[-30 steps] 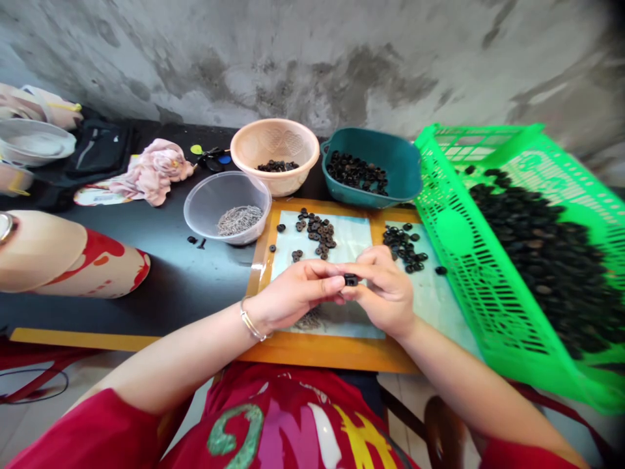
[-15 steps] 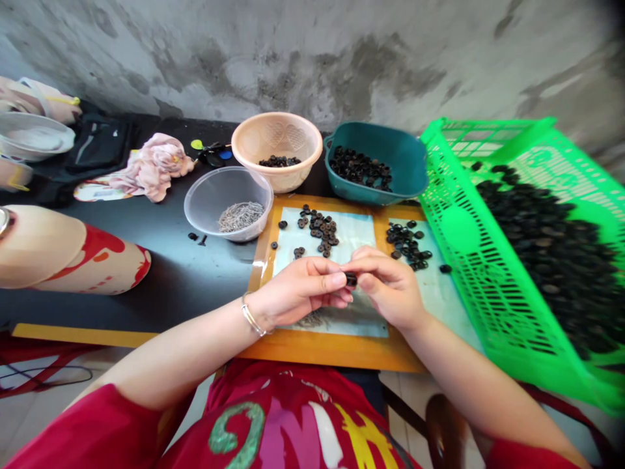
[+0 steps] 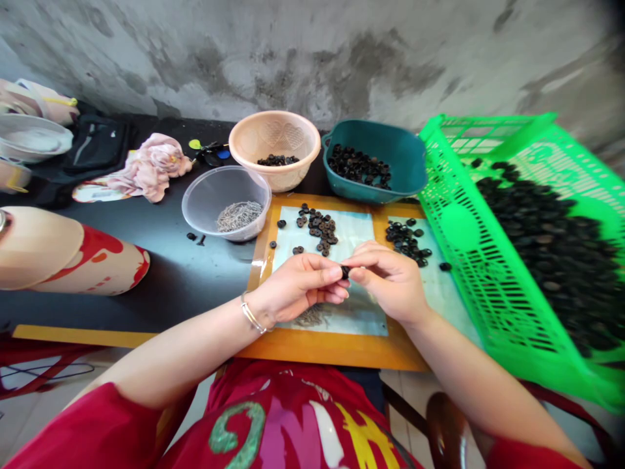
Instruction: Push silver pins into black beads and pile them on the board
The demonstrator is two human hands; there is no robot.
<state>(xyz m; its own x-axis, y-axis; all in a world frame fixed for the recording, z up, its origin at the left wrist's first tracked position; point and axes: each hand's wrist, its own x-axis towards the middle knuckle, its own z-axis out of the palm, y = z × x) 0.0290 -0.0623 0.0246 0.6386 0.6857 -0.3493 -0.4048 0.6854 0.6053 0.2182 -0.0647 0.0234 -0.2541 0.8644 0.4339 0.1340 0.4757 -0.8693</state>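
A small round black part (image 3: 345, 272) is pinched between the fingertips of both hands, above the light-blue mat (image 3: 359, 316). My left hand (image 3: 310, 283), with a silver bangle at the wrist, grips it from the left with thumb and fingers. From the right, my right hand (image 3: 390, 280) closes thumb and index finger on the same part. Fingers cover much of it. Behind the hands lie loose black discs with centre holes (image 3: 319, 228). A pile of thin metal pins (image 3: 312, 315) lies partly under my left hand.
Right, a green crate (image 3: 469, 228) holds many black parts. At the back stand a teal basin (image 3: 410, 159), a peach bowl (image 3: 234, 140) and a clear bowl (image 3: 193, 202) of metal pins. Black rings (image 3: 407, 241) lie right of the discs. A beige-red cylinder (image 3: 112, 260) lies left.
Both hands have risen slightly with the black part, which is turned a little between the fingertips. The right thumb has moved closer to it. The bowls and crate stay put.
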